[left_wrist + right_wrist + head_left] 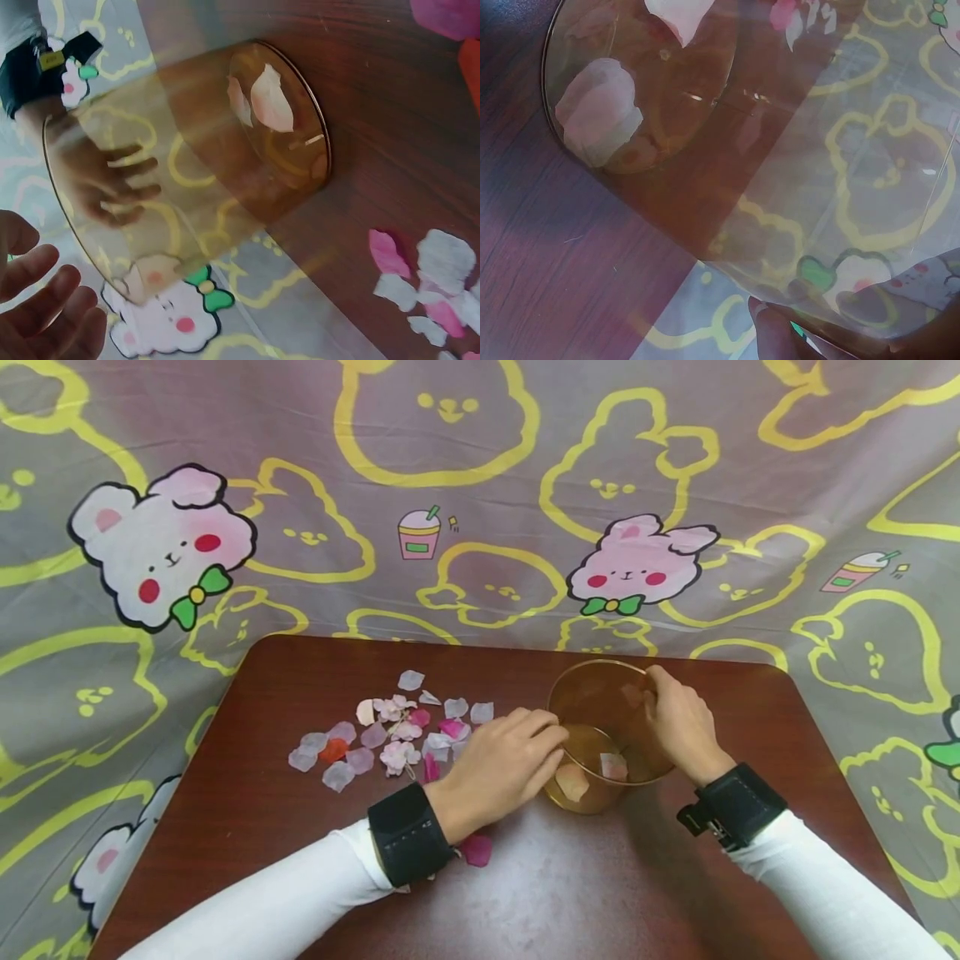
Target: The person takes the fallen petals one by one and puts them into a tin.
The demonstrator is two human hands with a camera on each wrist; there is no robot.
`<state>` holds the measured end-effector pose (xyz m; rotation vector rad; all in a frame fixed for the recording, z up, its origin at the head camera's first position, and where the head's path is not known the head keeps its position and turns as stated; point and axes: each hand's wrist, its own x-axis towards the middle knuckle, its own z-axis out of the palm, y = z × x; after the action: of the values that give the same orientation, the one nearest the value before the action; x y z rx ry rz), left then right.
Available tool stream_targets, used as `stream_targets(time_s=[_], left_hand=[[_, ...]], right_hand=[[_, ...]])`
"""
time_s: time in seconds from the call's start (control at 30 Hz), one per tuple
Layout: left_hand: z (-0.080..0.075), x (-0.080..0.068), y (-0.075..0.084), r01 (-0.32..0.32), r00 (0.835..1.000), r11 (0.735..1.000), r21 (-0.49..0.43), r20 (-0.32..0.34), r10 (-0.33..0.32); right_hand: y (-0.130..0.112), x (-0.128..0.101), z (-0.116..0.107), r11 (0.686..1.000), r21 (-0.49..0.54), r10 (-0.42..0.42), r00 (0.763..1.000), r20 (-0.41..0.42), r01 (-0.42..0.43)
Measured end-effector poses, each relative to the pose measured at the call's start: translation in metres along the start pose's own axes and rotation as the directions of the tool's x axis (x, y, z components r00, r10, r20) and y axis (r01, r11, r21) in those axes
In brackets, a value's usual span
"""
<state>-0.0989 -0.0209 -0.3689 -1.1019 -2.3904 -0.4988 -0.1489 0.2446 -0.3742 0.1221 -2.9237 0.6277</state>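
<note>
A clear amber cup (592,702) stands on the brown table (600,893), right of centre. Two pale petals (613,766) lie on its bottom. My right hand (675,718) grips the cup's right wall, thumb at the rim. My left hand (525,747) hovers at the cup's left side with loosely bent fingers and holds nothing. In the left wrist view the cup (202,172) shows its petals (270,97), and my left fingers (45,307) lie relaxed just beside the rim. The right wrist view looks through the cup (780,150) at a petal (600,112) and my right fingertip (772,334).
Several loose white, pink and magenta petals (397,735) lie scattered on the table left of the cup. One magenta petal (477,850) sits beside my left wrist. A cartoon-print cloth (480,485) hangs behind and around the table.
</note>
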Motion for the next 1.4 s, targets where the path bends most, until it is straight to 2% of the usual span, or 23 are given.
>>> stream_targets(time_s=[0.2,0.37,0.5,0.7,0.83,0.93,1.0,1.13,1.27,1.33,1.4], left_hand=[[-0.006,-0.018,-0.019,0.131,0.991,0.991,0.011,-0.021,-0.131],[-0.014,-0.048,-0.044,0.285,0.958,0.958,0.023,-0.025,-0.284],[-0.024,-0.075,-0.067,0.393,0.919,0.918,0.058,-0.006,-0.394],[-0.036,-0.123,-0.103,0.495,0.866,0.859,0.132,0.011,-0.5],[-0.04,-0.149,-0.129,0.573,0.808,0.804,0.161,0.056,-0.587],[-0.045,-0.165,-0.147,0.624,0.759,0.762,0.174,0.099,-0.644],[-0.049,-0.172,-0.157,0.645,0.732,0.742,0.184,0.129,-0.669],[-0.054,-0.183,-0.17,0.664,0.698,0.723,0.191,0.19,-0.691],[-0.053,-0.191,-0.175,0.674,0.673,0.713,0.195,0.237,-0.701],[-0.051,-0.194,-0.176,0.671,0.672,0.715,0.197,0.247,-0.699],[-0.047,-0.198,-0.176,0.657,0.687,0.728,0.195,0.244,-0.685]], right_hand=[[0.001,-0.001,0.0,1.0,0.003,-0.001,1.0,0.0,0.001],[0.0,0.0,0.001,1.0,0.007,-0.002,1.0,-0.001,0.002],[-0.001,0.001,0.001,1.0,0.005,0.003,1.0,-0.001,-0.003],[-0.003,0.001,0.001,1.0,0.004,0.0,1.0,0.008,0.0],[-0.003,0.001,0.0,1.0,-0.004,0.011,1.0,0.016,-0.011],[-0.003,0.001,0.0,1.0,-0.003,0.01,1.0,0.018,-0.01],[-0.002,0.001,0.0,1.0,-0.002,0.008,1.0,0.017,-0.008],[-0.002,0.001,-0.001,1.0,0.0,0.006,1.0,0.019,-0.006],[-0.002,0.001,0.0,1.0,0.006,-0.001,1.0,0.015,0.001],[-0.002,0.001,0.0,1.0,0.006,-0.005,1.0,0.013,0.004],[-0.001,0.001,0.0,1.0,0.004,-0.003,1.0,0.013,0.003]])
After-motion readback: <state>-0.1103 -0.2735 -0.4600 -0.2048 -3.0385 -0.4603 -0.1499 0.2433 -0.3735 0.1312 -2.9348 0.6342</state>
